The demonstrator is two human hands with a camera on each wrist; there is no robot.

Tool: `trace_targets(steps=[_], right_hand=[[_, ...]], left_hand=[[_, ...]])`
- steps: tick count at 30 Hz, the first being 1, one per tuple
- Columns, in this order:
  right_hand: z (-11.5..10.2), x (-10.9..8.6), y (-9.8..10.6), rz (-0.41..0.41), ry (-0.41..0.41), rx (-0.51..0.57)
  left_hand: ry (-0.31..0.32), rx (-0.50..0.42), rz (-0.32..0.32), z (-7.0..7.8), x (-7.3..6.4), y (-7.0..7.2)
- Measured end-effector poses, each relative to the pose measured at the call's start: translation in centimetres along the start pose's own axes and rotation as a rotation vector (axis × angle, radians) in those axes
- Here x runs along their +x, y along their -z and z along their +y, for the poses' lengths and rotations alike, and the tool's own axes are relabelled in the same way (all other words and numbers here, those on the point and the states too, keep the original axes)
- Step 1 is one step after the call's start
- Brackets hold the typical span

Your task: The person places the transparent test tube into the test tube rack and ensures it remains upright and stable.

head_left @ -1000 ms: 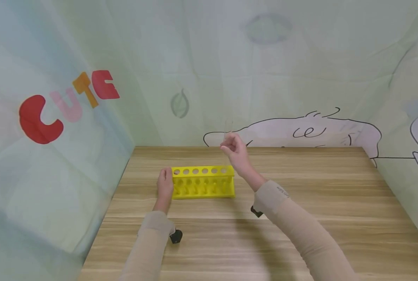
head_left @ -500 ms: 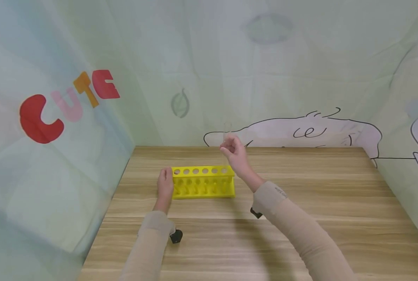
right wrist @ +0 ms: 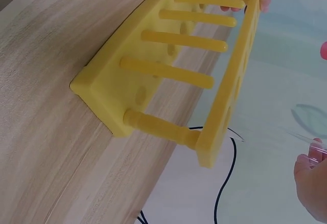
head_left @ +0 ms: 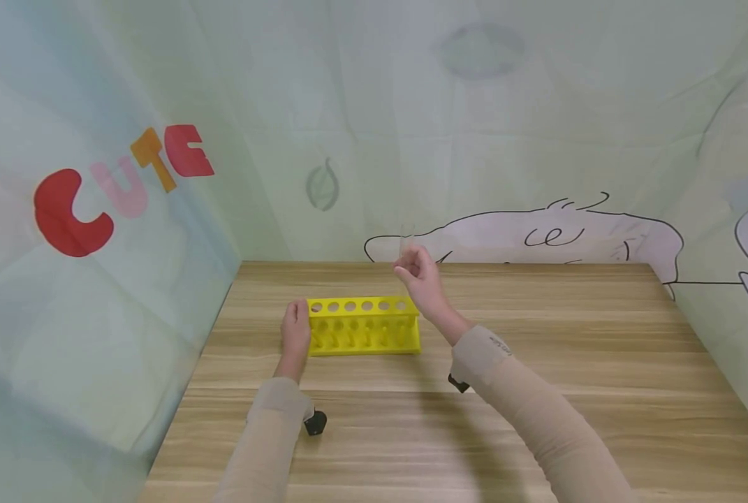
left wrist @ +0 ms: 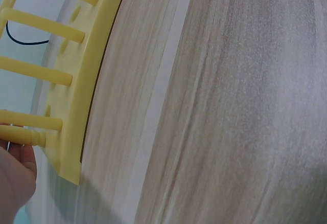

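A yellow test tube rack (head_left: pixel 364 351) stands upright on the table, with a row of round holes along its top shelf and upright pegs below. My left hand (head_left: pixel 295 325) grips the rack's left end; in the left wrist view its fingers are partly behind the end post. My right hand (head_left: pixel 425 283) pinches a clear test tube (head_left: pixel 407 241) above the rack's right end. The tube stands roughly upright, its top poking out above my fingers. Its lower part is nearly invisible near the rightmost hole, so whether it is inside cannot be told. In the right wrist view, the glass tube (right wrist: pixel 314 147) shows beside my fingertips.
The wood-grain table (head_left: pixel 568 391) extends around the rack. A printed cloth (head_left: pixel 273 105) with letters and line drawings hangs behind and at both sides. Small black devices are strapped at both wrists, under beige sleeves (head_left: pixel 550 419).
My right hand has sunk slightly, and the test tube's top has come down with it. The left hand and the rack have stayed put.
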State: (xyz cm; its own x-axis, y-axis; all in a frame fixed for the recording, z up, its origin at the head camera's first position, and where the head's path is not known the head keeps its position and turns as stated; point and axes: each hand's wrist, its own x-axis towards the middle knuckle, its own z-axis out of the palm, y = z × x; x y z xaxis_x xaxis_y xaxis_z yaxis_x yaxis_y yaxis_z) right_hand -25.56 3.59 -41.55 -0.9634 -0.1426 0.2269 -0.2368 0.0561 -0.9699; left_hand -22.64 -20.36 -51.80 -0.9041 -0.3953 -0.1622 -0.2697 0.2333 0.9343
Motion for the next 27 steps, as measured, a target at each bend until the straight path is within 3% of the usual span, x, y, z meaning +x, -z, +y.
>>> trace_targets(steps=[14,27], right_hand=[[0.7,-0.2,-0.4,-0.003,0.001,-0.004],[1.2,-0.6,-0.5,-0.016,-0.03,-0.082]], left_hand=[[0.001,-0.008,0.008,0.0,0.1,0.0],[-0.002,-0.012,0.011,0.1,0.0,0.1]])
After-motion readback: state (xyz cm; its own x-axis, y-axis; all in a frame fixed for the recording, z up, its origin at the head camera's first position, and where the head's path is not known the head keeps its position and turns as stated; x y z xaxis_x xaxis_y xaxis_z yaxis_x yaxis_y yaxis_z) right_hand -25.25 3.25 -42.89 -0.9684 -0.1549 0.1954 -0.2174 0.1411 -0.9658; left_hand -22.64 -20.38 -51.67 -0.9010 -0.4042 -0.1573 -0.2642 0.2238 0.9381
